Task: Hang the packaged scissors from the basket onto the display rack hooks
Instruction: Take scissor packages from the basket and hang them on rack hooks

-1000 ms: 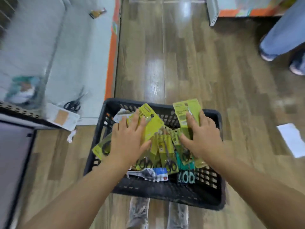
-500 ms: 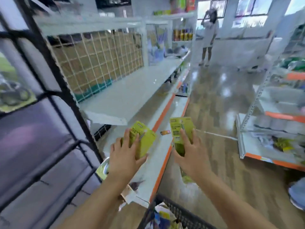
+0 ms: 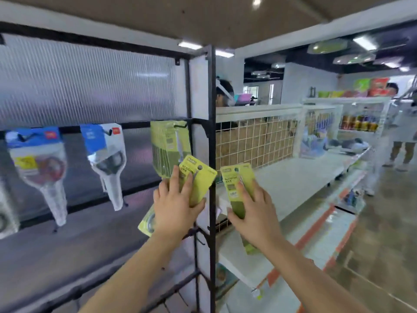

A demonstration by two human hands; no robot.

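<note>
Black display rack [image 3: 212,141] upright, ribbed translucent panel behind crossbars. White shelf [image 3: 293,177] to right, wire grid at back. Blue-carded packs [image 3: 103,152] hanging left on hooks. Yellow-green pack stack [image 3: 168,141] hanging on hook by rack post. Left hand [image 3: 174,206] gripping yellow scissors pack [image 3: 198,179], possibly second pack beneath, blurred. Right hand [image 3: 252,213] clamped on another scissors pack [image 3: 235,188], just right of post.

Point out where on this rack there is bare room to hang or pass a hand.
Free: the rail stretch between the blue-carded pack and the green stack. Also bare: the white shelf right of the black post. Crowded: by that stack, where the left hand and right hand grip packs.
</note>
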